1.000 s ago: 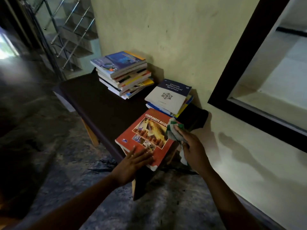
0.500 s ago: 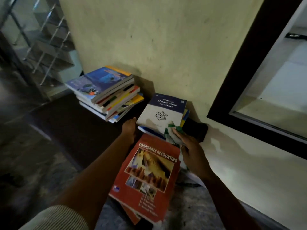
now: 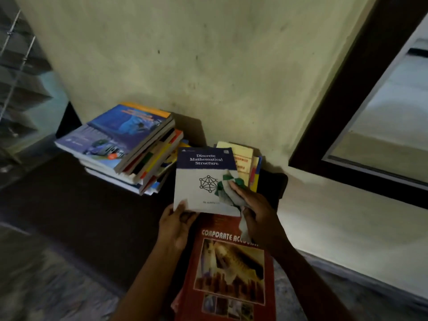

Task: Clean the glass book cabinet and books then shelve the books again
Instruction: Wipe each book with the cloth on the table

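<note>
My left hand point(image 3: 177, 224) pinches the lower left corner of a white and navy book titled Discrete Mathematical Structure point(image 3: 203, 181), lifted off a small pile with a yellow book point(image 3: 242, 158) on top. My right hand point(image 3: 257, 213) grips a green and white cloth point(image 3: 228, 188) and presses it on that book's right side. A red Corporate Accounting book point(image 3: 231, 269) lies below my hands, at the near end of the dark table point(image 3: 76, 205). A taller stack of books point(image 3: 125, 144) with a blue cover on top sits at the back left.
A pale wall point(image 3: 208, 66) stands right behind the table. A dark framed glass panel point(image 3: 361, 126) fills the right side. A staircase with a metal railing point(image 3: 14, 66) is at the far left. Grey floor point(image 3: 46, 286) lies below the table's near edge.
My left hand left the red book, reached to the small pile and took the Discrete Mathematical Structure book by its corner. The right hand brought the cloth onto its cover. The view moved closer.
</note>
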Tool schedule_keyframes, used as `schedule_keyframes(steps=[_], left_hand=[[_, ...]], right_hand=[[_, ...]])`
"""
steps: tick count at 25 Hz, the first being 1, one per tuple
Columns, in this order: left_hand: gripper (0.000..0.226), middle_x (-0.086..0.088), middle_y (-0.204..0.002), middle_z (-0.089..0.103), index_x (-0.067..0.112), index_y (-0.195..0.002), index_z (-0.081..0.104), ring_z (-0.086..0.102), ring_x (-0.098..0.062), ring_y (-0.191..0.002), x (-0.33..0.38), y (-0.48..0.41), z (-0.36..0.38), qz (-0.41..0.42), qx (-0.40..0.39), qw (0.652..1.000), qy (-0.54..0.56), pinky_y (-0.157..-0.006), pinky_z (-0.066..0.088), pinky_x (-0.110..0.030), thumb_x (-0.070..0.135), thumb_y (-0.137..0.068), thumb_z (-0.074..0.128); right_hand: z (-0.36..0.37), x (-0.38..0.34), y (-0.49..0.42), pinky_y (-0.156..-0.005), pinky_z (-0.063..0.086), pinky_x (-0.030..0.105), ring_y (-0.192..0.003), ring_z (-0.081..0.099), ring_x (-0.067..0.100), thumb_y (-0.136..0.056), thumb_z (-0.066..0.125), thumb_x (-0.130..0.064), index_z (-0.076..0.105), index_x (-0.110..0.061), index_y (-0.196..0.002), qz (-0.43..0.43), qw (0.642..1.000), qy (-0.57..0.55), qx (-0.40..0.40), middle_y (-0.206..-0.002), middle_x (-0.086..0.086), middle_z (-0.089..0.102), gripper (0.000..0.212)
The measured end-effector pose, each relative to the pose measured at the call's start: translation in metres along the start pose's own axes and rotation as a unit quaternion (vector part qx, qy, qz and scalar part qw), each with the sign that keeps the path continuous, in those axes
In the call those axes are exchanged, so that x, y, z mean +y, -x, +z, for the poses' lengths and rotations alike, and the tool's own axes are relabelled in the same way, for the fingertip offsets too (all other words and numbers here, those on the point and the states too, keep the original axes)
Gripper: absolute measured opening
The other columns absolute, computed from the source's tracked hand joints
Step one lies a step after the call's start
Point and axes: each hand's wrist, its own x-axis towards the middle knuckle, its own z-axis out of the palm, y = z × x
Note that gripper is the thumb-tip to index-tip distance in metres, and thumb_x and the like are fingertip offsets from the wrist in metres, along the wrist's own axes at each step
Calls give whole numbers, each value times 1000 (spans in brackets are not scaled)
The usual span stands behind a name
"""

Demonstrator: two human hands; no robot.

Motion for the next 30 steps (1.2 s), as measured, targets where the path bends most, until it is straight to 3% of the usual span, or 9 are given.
schedule_keyframes(steps=[3,6,9,13,15,18,21,24,30], left_hand=[[10,-13,-100,64,8,-103,53,66,-21,-84,26,29,-39,38,10,999,-8,-60,59,-28,7,-95,46],[10,-8,-89,69,10,-92,57,70,-15,-71,47,51,-81,66,33,996,-41,-61,59,-27,8,-93,48],[13,-2,-76,72,12,-92,60,69,-11,-66,52,72,-117,87,86,992,-41,-59,58,-26,10,-94,47],[14,-11,-89,67,10,-103,60,62,-22,-79,38,83,-173,92,205,974,-10,-74,53,-37,15,-95,50],[10,-9,-81,69,9,-97,59,65,-19,-73,32,83,-191,85,244,966,18,-65,57,-32,12,-95,50],[12,-7,-69,68,8,-88,56,64,-15,-63,26,78,-203,84,286,952,74,-49,55,-23,8,-95,47],[17,-1,-61,69,9,-86,56,65,-11,-55,19,72,-210,100,283,950,92,-47,54,-21,10,-98,44],[23,1,-60,70,9,-88,57,66,-8,-52,14,69,-213,108,258,956,90,-45,53,-22,12,-100,38],[31,-7,-70,71,7,-91,60,69,-14,-58,13,65,-233,89,237,958,136,-48,55,-26,21,-102,34]], right_hand=[[25,-20,-8,-108,19,9,-130,32,3,-90,44,-5,36,-26,-139,-45,998,-32,-18,-141,-10,38,54],[48,-36,-21,-107,22,11,-127,35,5,-89,44,-2,33,-31,-140,-63,995,-52,-63,-138,-15,38,59],[73,-46,-33,-105,23,8,-125,37,6,-88,44,1,39,-24,-139,-103,984,-64,-132,-137,-12,40,57],[120,-62,-37,-103,33,19,-121,45,16,-86,46,9,44,-22,-136,-133,967,-68,-204,-132,0,50,60],[146,-64,-42,-104,32,20,-122,45,19,-85,46,10,45,-21,-137,-134,962,-56,-231,-133,7,50,60],[184,-56,-61,-104,39,36,-120,47,28,-84,44,11,42,-24,-139,-126,958,-14,-257,-131,13,51,65],[219,-40,-76,-101,38,40,-119,46,34,-85,47,6,41,-18,-140,-77,962,59,-254,-132,18,49,61],[241,-38,-68,-106,28,38,-130,31,31,-86,49,-3,24,-22,-147,-66,937,210,-270,-147,12,31,69],[255,-96,32,-98,36,43,-127,31,30,-84,45,0,21,-33,-147,-192,902,161,-351,-150,4,27,75]])
